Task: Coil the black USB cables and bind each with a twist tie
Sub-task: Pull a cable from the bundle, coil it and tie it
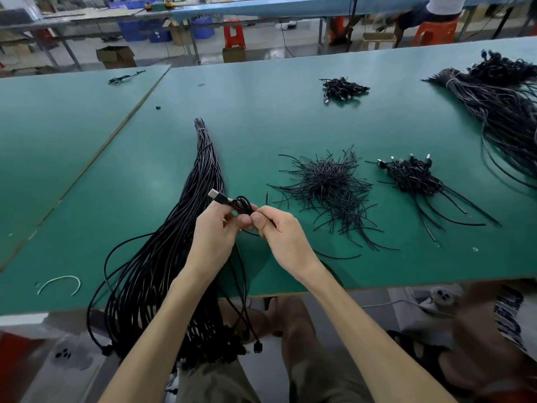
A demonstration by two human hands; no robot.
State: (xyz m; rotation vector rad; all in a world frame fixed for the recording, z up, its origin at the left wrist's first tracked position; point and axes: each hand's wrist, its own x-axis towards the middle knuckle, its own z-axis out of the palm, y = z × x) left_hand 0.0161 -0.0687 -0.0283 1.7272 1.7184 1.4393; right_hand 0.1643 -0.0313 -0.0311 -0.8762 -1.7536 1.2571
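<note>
Nearest, left of the heap of twist ties, a thick bundle of long black cables lies on the green surface. Its lower ends hang over the near edge. Just left of the heap and a little nearer, both hands are raised above the surface. The left hand grips a small coil of black cable, its silver plug sticking out up and to the left. The right hand pinches the same coil from the other side, thumb and fingers curled. Just right of the heap sits a cluster of bound coils. Beyond the heap lies a smaller cluster. Far right of it, another big bundle spreads out.
</note>
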